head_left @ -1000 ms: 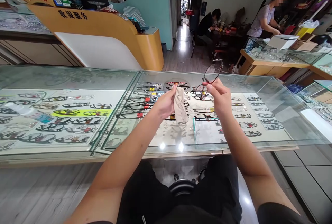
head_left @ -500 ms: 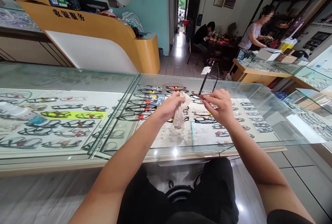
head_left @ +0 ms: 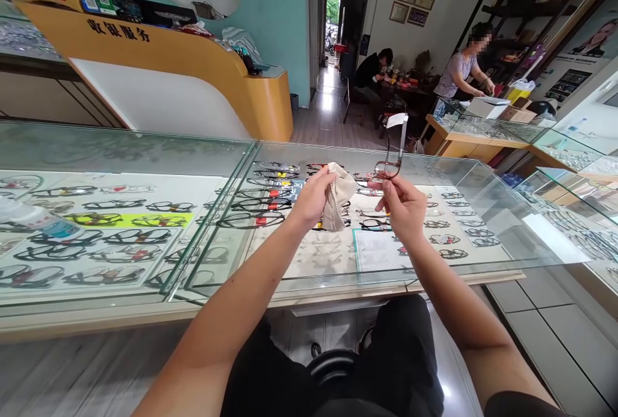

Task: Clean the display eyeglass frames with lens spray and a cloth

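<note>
Soft matt beige cloth (head_left: 338, 201), thin glossy-lensed glasses (head_left: 389, 169), smooth reflective glass counter (head_left: 483, 237), glossy orange desk (head_left: 203, 60).

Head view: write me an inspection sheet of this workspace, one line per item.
Surface: glass counter, with rows of frames displayed under it.
Things: cloth bunched in the left hand; glasses pinched by the right hand, one temple pointing up with a white tag at its tip.
Clutter: white box on the far counter.
Hands: left shut on the cloth, right shut on the glasses, both above the glass.
Cables: nothing seen.
Surroundings: orange desk behind; seated person and standing person further back.
</note>
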Motion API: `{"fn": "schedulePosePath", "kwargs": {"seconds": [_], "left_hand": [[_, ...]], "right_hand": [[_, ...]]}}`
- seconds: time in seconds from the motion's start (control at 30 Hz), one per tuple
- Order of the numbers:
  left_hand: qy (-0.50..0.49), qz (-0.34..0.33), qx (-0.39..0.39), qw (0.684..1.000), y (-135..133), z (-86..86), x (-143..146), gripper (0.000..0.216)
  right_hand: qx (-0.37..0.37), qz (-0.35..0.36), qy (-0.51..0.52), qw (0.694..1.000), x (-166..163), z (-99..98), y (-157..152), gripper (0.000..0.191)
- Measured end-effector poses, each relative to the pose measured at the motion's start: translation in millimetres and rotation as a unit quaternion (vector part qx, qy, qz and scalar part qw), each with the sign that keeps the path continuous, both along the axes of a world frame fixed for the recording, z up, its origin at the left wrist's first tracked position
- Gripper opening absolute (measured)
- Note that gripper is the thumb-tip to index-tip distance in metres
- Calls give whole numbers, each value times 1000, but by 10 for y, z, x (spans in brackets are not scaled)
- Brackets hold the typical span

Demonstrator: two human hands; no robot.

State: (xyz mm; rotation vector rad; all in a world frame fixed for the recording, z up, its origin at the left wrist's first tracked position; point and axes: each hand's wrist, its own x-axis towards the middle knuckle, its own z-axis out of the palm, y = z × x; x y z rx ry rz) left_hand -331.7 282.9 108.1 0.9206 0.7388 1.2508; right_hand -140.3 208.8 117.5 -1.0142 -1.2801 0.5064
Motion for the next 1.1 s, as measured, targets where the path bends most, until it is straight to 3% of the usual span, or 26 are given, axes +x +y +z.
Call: {"fn": "schedulePosePath", "kwargs": {"seconds": [0.23, 0.47, 0.83, 0.97, 1.1], "left_hand": [[3, -30, 52, 998, -71, 112, -43, 30], [17, 0, 54, 998, -43, 139, -67, 26], [0, -11, 35, 999, -57, 140, -59, 26], [6, -15, 37, 999, -41, 131, -73, 28], [6, -9, 48, 999, -4, 106, -80, 32]], "right_hand": [[-91, 75, 132, 984, -82, 211, 9, 46], [-148, 125, 205, 960, -101, 270, 152, 47], [-194, 156, 252, 935, 59, 247, 215, 35], [-203, 161, 212, 942, 62, 227, 211, 45], [-212, 149, 83, 962, 78, 248, 143, 48]]}}
